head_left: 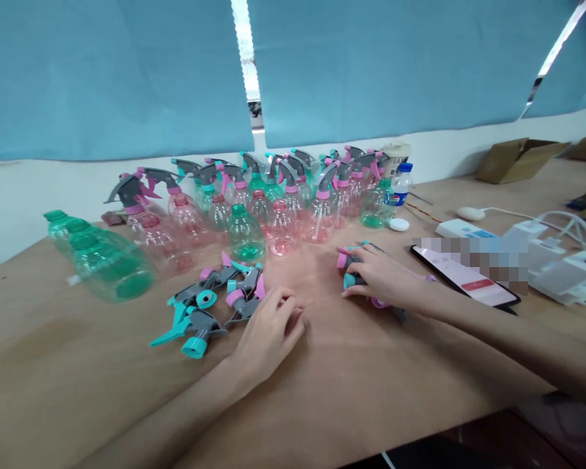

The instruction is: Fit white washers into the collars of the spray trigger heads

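My right hand (383,277) is closed over grey trigger spray heads with pink and teal parts; a teal collar (350,281) shows by the fingertips. More spray-head parts stick out under the palm, mostly covered. My left hand (272,329) rests on the table with its fingers curled in and no object visible in them. Just left of it lies a loose pile of trigger spray heads (202,326), some teal, some pink. Behind the hands stand uncapped bottles, among them a green bottle (245,234) and a pink bottle (280,229).
Bottles with spray heads fitted (322,212) crowd the back near the wall. Green bottles (110,264) are at the left. To the right are a phone (461,273), a white power strip (561,260), a white round lid (399,225), a blue-capped bottle (402,185) and a cardboard box (517,161).
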A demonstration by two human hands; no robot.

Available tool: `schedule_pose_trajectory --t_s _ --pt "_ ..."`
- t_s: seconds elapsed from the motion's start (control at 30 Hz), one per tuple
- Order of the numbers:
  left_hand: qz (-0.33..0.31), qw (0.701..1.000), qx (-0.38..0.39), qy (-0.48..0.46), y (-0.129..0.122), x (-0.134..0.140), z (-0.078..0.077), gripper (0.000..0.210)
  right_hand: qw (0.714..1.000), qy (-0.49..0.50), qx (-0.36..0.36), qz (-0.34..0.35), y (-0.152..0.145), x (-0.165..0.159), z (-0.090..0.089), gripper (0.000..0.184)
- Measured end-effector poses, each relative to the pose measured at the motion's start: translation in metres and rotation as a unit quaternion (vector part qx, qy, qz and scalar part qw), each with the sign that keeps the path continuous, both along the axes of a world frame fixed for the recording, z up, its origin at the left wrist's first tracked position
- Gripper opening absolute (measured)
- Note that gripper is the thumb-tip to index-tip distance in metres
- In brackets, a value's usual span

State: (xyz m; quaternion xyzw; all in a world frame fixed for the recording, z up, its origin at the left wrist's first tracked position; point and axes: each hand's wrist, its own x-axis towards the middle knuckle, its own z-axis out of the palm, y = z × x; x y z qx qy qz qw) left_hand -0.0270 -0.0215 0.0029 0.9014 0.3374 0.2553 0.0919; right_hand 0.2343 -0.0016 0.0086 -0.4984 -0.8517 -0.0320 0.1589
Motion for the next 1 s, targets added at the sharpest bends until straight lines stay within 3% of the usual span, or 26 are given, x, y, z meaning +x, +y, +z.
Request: schedule_pose_trajectory --t_s 0.1,0.2,0.33,0.43,0.53,0.6,0.7,0.77,0.87,1.0 --pt "-0.01 1.0 -0.004 -0.016 0.0 -0.001 0.0 0.01 0.999 0.034 -0.007 -0.01 -0.005 0.003 0.012 0.03" --pt "-0.019 0.999 -0.006 -0.032 -0.001 -0.002 0.001 0.01 0.995 0.096 -0.021 -0.003 -0.016 0.005 0.037 0.033" --pt "-0.019 0.999 -0.005 -0.043 -0.003 -0.003 0.003 0.011 0.968 0.227 -0.102 -0.008 -0.029 0.0 0.075 0.033" --pt "-0.007 0.998 -0.004 -0.062 -0.004 -0.004 0.002 0.011 0.945 0.3 -0.131 0.007 -0.032 -0.015 0.085 0.032" --pt "0.018 0.995 0.0 -0.098 -0.004 -0.006 0.001 0.01 0.952 0.3 -0.05 0.026 -0.029 -0.039 0.067 0.024" --pt "0.028 0.992 0.005 -0.126 -0.004 -0.007 0.001 0.009 0.961 0.273 -0.014 0.05 -0.024 -0.055 0.041 0.021" --pt "0.038 0.99 -0.004 -0.138 -0.003 -0.006 0.0 0.008 0.967 0.219 -0.032 0.125 -0.019 -0.071 -0.002 0.02" --pt "0.049 0.99 -0.024 -0.128 -0.003 -0.006 -0.001 0.008 0.964 0.221 -0.006 0.147 -0.017 -0.075 -0.021 0.022" --pt "0.055 0.99 -0.055 -0.117 -0.003 -0.004 -0.001 0.008 0.961 0.243 0.0 0.135 -0.015 -0.073 -0.031 0.02" --pt "0.041 0.99 -0.085 -0.109 -0.002 -0.002 0.001 0.008 0.953 0.288 0.0 0.098 -0.015 -0.068 -0.027 0.022"
